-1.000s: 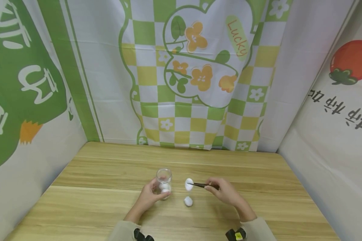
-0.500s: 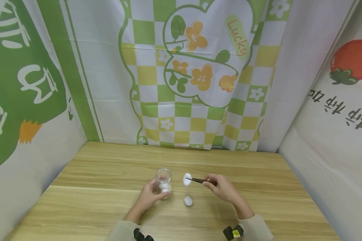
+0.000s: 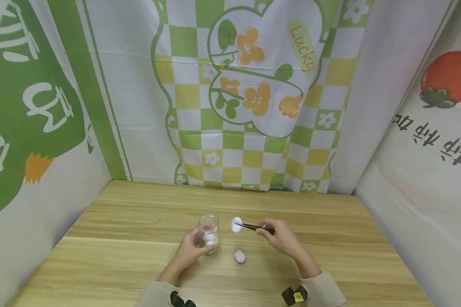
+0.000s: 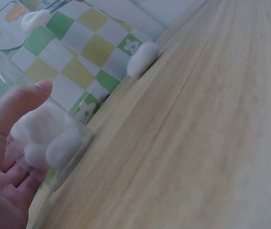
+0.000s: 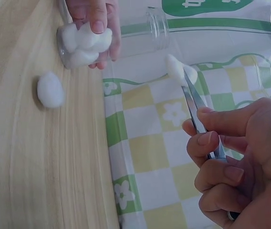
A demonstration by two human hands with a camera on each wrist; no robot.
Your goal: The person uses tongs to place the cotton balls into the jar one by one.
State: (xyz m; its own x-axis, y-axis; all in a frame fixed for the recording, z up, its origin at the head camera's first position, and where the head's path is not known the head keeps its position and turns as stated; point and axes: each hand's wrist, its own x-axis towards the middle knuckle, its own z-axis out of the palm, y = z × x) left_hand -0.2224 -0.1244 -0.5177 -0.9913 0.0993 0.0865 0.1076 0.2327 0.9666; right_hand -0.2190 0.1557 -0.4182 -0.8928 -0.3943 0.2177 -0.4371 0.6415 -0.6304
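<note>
My left hand (image 3: 190,249) is wrapped round a clear glass jar (image 3: 209,224) that stands upright on the table with its mouth uncovered. Several white cotton balls (image 5: 85,44) lie in the lower part of the jar. My right hand (image 3: 282,239) pinches metal tweezers (image 5: 196,107) between thumb and fingers. Their tips grip one cotton ball (image 3: 237,224), which hangs above the table a little to the right of the jar's mouth. Another cotton ball (image 3: 240,256) rests on the table to the right of the jar, nearer to me.
The wooden table (image 3: 138,217) reaches back to a checked green and yellow cloth (image 3: 232,162) hanging behind it. Printed cloth walls (image 3: 418,183) stand at both sides.
My right hand has moved left and away from me, carrying the tweezers and the gripped cotton ball up toward the jar's mouth. The left hand, jar and loose cotton ball have stayed put.
</note>
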